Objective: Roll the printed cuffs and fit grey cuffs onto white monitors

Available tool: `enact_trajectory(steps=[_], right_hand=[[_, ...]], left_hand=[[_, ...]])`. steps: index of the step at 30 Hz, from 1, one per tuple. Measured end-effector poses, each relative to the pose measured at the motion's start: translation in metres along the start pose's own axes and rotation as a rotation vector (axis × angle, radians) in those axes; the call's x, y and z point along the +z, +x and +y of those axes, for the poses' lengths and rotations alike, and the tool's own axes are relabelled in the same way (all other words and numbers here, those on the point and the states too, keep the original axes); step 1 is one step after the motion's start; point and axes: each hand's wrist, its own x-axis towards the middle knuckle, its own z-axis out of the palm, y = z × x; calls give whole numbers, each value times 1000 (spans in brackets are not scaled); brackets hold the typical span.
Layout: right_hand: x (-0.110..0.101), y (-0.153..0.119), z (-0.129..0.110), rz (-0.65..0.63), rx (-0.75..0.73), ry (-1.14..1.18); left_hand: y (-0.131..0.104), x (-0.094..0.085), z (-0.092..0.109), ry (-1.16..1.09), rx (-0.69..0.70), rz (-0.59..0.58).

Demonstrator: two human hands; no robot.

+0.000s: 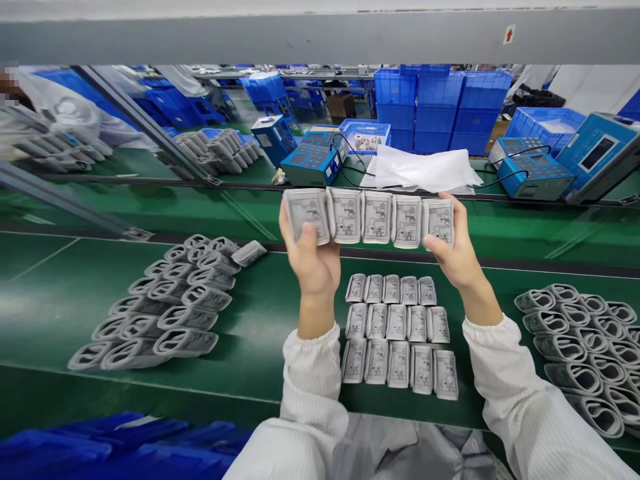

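A row of several grey printed cuffs point(377, 217) is held up between my hands, above the green table point(270, 320). My left hand point(315, 260) grips the left end of the row, thumb on the front face. At the right end, my right hand point(457, 243) pinches the last cuff with its thumb in front and fingers behind. Below the held row, three rows of similar folded cuffs point(397, 322) lie flat on the table between my forearms.
Rolled grey cuffs point(167, 290) are stacked at left, with a single one point(249, 253) beside them. Another stack point(575, 340) is at right. Behind stand blue devices point(313, 158), white sheets point(425, 168) and blue crates point(420, 110). A metal beam point(320, 40) crosses the top.
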Motion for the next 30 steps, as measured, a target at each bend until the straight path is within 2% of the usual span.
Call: enact_trajectory(steps=[2, 6, 9, 12, 15, 17, 19, 22, 25, 27, 30], right_hand=[[-9, -1, 24, 25, 61, -100], [-22, -20, 83, -41, 244, -294], [-22, -43, 114, -112, 326, -327], [-25, -64, 122, -93, 398, -417], [-33, -82, 115, -53, 503, -538], [-36, -92, 107, -98, 558, -576], [-34, -102, 100, -153, 575, -583], [-24, -109, 93, -154, 538, -563], [-18, -101, 82, -70, 460, -499], [-18, -87, 69, -7, 405, -441], [-20, -58, 35, 151, 240, -248]], left_hand=[[3, -21, -22, 169, -6, -59], [-11, -70, -58, 563, -295, -357], [-30, -91, -72, 661, -428, -460], [-45, -101, -75, 719, -438, -406], [-57, -111, -70, 834, -459, -271], [-67, -118, -65, 900, -533, -225], [-78, -123, -60, 922, -622, -238], [-91, -120, -53, 855, -664, -276], [-91, -105, -47, 720, -607, -244], [-81, -88, -43, 617, -543, -189], [-56, -48, -30, 476, -415, -100]])
